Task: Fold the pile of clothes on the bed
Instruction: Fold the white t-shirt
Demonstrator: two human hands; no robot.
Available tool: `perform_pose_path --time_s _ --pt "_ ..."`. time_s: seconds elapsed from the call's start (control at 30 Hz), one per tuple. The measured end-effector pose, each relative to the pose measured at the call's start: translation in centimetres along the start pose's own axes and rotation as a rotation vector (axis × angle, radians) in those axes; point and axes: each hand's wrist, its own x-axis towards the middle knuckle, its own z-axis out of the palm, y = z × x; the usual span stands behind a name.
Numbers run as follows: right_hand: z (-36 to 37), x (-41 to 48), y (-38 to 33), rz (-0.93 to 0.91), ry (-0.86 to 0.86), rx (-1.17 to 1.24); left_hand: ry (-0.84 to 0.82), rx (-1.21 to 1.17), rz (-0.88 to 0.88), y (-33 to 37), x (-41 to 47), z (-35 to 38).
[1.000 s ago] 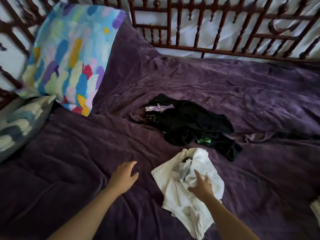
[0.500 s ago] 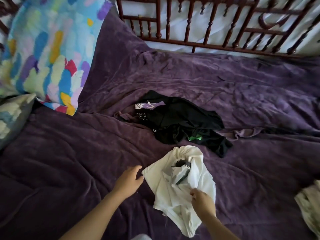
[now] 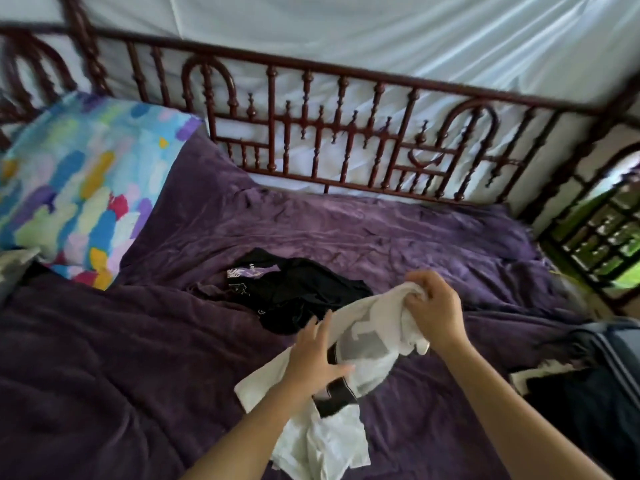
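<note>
Fingers of the right hand [image 3: 433, 311] clamp the white garment's [image 3: 367, 337] bunched end; the left hand [image 3: 313, 358] pinches its middle above the purple bedspread [image 3: 104, 358].

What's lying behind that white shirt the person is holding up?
Behind the white shirt a crumpled black garment lies on the purple bedspread. The shirt covers its near edge, so how far it extends is hidden.

A home bedroom: a bed [image 3: 104, 358] under a purple blanket, a carved wooden rail [image 3: 346, 140] well beyond the fingers, a colourful pillow [image 3: 83, 188] far to their left.
</note>
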Motion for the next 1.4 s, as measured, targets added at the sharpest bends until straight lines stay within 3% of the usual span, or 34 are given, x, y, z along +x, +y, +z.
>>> perform_pose_path --time_s 0.17,0.3,0.47,0.63,0.83,1.17,1.4 --pt "-7.5 2.1 -9.3 -0.25 0.122 0.142 0.111 -0.248 0.166 7.8 1.0 -5.1" --pt "-13.5 3.0 -14.4 -0.382 0.263 0.13 0.344 -0.373 0.293 12.9 0.8 -11.3" --pt "-19.9 3.2 -18.8 -0.447 0.44 0.204 0.496 -0.304 0.477 18.2 -1.8 -21.3" --pt "-23.5 1.9 -22.2 -0.485 0.466 0.257 0.487 -0.311 0.558 21.2 -5.0 -27.9" --pt "-24.7 0.5 -23.2 -0.402 0.443 0.136 0.382 -0.765 0.485 23.2 -7.3 -32.3" --pt "-25.1 -1.9 -24.7 -0.388 0.495 0.134 0.375 -0.668 0.51 23.6 -9.3 -34.7" --pt "-23.3 -2.0 -21.9 -0.269 0.414 0.206 0.208 -0.708 0.438 21.8 -7.6 -32.6"
